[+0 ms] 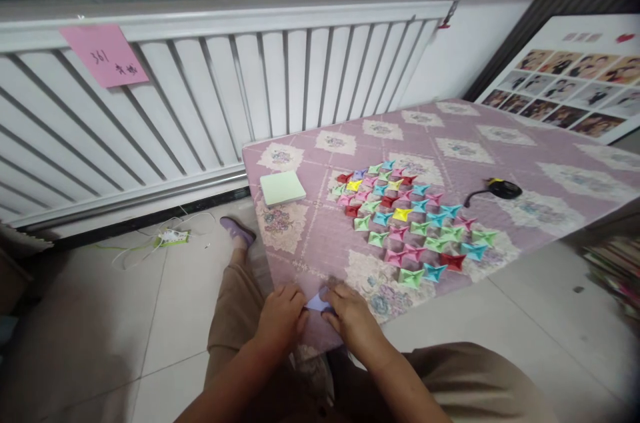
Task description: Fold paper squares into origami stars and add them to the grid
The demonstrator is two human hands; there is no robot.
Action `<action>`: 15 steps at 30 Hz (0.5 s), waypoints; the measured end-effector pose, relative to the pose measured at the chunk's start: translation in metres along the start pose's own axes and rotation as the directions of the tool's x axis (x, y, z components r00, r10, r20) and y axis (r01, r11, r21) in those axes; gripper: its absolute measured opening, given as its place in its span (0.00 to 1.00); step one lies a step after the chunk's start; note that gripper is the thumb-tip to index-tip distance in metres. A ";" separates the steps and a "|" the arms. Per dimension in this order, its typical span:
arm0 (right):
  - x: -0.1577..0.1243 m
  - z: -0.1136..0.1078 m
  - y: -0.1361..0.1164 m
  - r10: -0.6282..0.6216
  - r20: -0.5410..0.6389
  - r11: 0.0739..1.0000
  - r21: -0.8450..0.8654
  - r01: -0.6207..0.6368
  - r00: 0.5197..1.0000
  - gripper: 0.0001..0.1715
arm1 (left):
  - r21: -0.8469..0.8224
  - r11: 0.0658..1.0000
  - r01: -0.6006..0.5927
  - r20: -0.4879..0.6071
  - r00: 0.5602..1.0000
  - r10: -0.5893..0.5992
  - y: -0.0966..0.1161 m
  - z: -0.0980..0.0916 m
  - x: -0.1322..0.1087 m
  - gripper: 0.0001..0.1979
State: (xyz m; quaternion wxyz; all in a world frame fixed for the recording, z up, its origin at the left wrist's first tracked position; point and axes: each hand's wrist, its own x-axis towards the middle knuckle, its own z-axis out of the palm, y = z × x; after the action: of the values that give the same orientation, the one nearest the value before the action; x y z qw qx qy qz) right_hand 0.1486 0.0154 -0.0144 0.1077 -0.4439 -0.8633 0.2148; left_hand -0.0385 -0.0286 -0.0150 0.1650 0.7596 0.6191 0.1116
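A small folded piece of lilac paper (317,302) lies at the near edge of the table, between my two hands. My left hand (284,317) is closed, its fingertips pinching the paper's left tip. From the other side, my right hand (353,317) grips the right end between thumb and fingers, covering part of it. Farther up the table, several small folded paper shapes (401,214) stand in slanting rows, in green, pink, blue, red and yellow. A stack of pale green square paper (283,187) sits at the table's left edge.
The table has a purple floral cloth (320,243). A black and yellow object with a curved stem (504,189) lies at right. Behind is a white radiator (300,76); a photo board (575,79) leans at far right. A power strip (173,237) with cables is on the floor.
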 end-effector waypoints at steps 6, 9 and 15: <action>0.000 -0.003 -0.002 0.023 -0.017 0.998 0.055 -0.022 1.000 0.14 | -0.049 0.998 -0.035 0.064 0.997 0.038 -0.001 -0.001 0.004 0.08; -0.001 -0.005 -0.003 0.008 -0.022 0.997 0.075 -0.006 1.000 0.14 | -0.059 0.998 -0.001 0.057 0.998 0.005 -0.001 0.002 0.005 0.07; -0.004 -0.004 -0.002 0.009 -0.035 0.995 0.099 -0.006 0.999 0.14 | -0.054 0.998 -0.019 0.013 1.000 0.020 0.001 0.005 0.004 0.10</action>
State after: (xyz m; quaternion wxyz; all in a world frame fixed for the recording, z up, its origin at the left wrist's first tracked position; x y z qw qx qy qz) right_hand 0.1507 0.0123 -0.0100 0.1442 -0.4451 -0.8478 0.2496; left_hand -0.0345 -0.0258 -0.0192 0.1885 0.7616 0.6074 0.1247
